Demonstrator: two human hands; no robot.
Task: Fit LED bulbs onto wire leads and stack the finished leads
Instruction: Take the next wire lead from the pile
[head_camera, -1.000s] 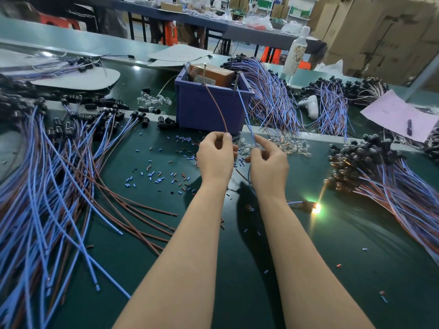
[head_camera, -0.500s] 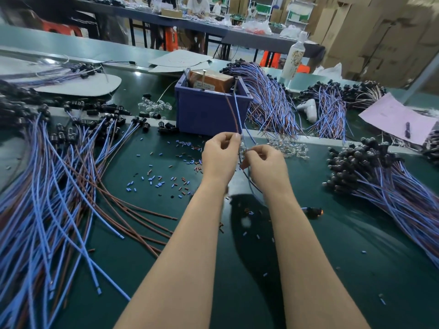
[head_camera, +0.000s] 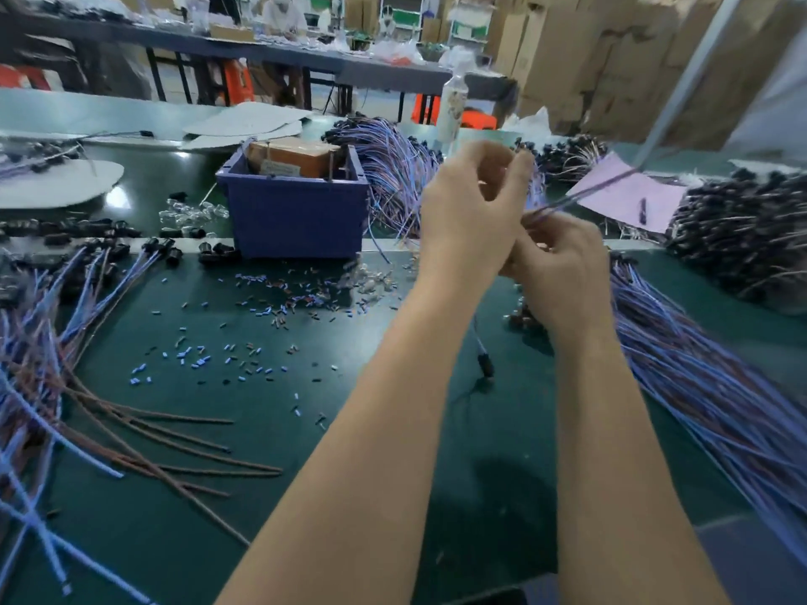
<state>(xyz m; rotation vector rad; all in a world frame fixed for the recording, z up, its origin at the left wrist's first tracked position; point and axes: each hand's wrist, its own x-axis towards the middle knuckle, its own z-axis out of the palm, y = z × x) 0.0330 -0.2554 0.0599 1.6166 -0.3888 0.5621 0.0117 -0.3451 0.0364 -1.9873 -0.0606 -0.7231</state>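
At 9 o'clock, loose leads (head_camera: 65,342) fanned out; at 11, blue bin (head_camera: 297,216). Then left hand (head_camera: 471,211) raised, fingers curled, grip too blurred to tell. Just beside, at its 4 o'clock, right hand (head_camera: 563,272) curled round a wire lead (head_camera: 602,186), long axis toward 2 o'clock. At 3 o'clock, finished stack (head_camera: 698,377), nearer the right hand.

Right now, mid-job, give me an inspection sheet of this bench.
Surface: green mat.
Job's things: wire lead held up; finished leads heaped right; loose leads left; clear bulbs beside blue bin.
Clutter: wire offcuts mid-mat; pink paper far right.
Grips: left grip raised, fingers curled, contents blurred; right grip pinches wire lead.
Cables: nothing seen besides leads.
Surroundings: cartons, another bench behind.
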